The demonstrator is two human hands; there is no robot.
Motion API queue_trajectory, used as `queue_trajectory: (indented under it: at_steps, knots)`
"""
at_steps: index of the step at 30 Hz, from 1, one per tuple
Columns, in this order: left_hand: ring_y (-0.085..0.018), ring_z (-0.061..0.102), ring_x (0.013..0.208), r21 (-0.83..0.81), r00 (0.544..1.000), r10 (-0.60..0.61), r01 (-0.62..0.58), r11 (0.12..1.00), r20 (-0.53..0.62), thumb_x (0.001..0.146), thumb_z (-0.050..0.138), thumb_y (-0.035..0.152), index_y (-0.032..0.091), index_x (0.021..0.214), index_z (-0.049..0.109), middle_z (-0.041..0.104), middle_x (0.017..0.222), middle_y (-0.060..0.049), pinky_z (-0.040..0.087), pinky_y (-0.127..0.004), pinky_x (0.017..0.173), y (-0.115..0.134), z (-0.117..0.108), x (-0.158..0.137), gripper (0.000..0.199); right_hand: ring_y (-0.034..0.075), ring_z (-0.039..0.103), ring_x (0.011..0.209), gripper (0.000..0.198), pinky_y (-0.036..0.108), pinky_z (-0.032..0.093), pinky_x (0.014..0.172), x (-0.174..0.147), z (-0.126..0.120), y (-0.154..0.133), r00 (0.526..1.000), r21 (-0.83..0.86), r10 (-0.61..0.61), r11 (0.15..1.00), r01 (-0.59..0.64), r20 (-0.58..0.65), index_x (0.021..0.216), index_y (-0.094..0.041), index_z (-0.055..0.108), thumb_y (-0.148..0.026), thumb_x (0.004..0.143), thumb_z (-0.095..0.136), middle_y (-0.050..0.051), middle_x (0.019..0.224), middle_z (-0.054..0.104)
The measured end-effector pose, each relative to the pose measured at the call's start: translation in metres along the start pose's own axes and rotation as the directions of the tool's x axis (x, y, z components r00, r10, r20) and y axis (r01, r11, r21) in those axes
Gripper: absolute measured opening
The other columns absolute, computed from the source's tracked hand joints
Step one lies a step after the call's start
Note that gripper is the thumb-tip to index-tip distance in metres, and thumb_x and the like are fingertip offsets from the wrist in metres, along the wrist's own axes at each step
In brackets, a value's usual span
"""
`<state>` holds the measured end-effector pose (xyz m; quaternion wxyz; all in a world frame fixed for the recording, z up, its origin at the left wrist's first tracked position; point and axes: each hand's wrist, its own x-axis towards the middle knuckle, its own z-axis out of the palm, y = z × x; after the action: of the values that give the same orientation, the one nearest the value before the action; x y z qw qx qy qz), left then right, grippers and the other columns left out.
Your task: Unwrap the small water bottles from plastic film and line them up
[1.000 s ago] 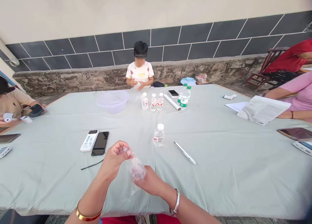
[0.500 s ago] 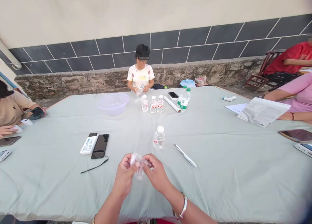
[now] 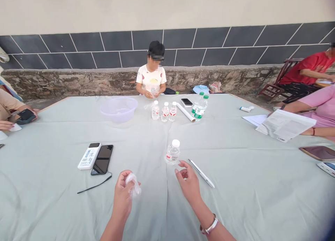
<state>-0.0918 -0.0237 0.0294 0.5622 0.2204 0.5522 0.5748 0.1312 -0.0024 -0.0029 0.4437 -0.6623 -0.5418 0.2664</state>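
Observation:
A crumpled piece of thin clear plastic film (image 3: 134,187) is pinched in my left hand (image 3: 123,194), a little above the tablecloth. My right hand (image 3: 188,181) holds nothing; its fingers are apart and curved, close to the near side of a small clear water bottle (image 3: 172,153). That bottle stands upright with a white cap and a small label. Just right of my right hand lies a white pen (image 3: 201,173), set at a slant. Left of my left hand are a black phone (image 3: 102,160) with a wrist strap and a white power bank (image 3: 89,156).
Across the table (image 3: 146,139) stand several small bottles (image 3: 164,112), a translucent purple basin (image 3: 119,110), a white roll (image 3: 185,111) and two green-capped bottles (image 3: 201,108). A person (image 3: 151,77) sits opposite. At the right, another person holds printed paper (image 3: 285,125).
My hands have come apart. The plastic film stays in my left hand, which moved left, while my right hand let go and moved right toward the bottle.

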Motion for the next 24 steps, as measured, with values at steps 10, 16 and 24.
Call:
queue_trajectory:
  at_steps: [10,16,24]
  knots:
    - [-0.014,0.056,0.06,0.153,0.974,-0.199,0.182,0.971,0.108,0.06,0.065,0.033,0.024,0.088,0.052,0.05,0.065,0.005,0.039,-0.021,0.049,-0.011,-0.007,0.017,0.032,0.017,0.056,0.065,0.045,0.033,0.047,0.065,0.117,0.057,0.044,0.998,-0.159,0.061,0.985,-0.064,-0.024,0.099,-0.017,0.059,-0.047,0.066,0.064,0.007,0.093,0.062]
    - [-0.013,0.047,0.057,0.413,0.994,-0.086,0.052,0.909,0.064,0.063,0.061,0.032,0.023,0.081,0.056,0.051,0.064,0.004,0.039,-0.023,0.053,-0.017,-0.016,0.029,0.021,0.026,0.058,0.095,0.057,0.035,0.046,0.08,0.209,0.09,0.043,0.983,-0.154,0.091,0.981,-0.116,-0.159,0.111,-0.015,0.058,-0.044,0.063,0.069,0.012,0.106,0.06]
    - [-0.017,0.051,0.06,0.63,0.993,0.109,-0.118,0.768,0.054,0.068,0.058,0.04,0.025,0.075,0.06,0.056,0.066,0.001,0.043,-0.025,0.057,-0.02,-0.032,0.052,0.017,0.025,0.06,0.094,0.066,0.035,0.046,0.084,0.299,0.13,0.026,0.952,-0.109,0.222,0.963,-0.248,-0.209,0.124,-0.013,0.052,-0.038,0.066,0.07,0.017,0.118,0.053]
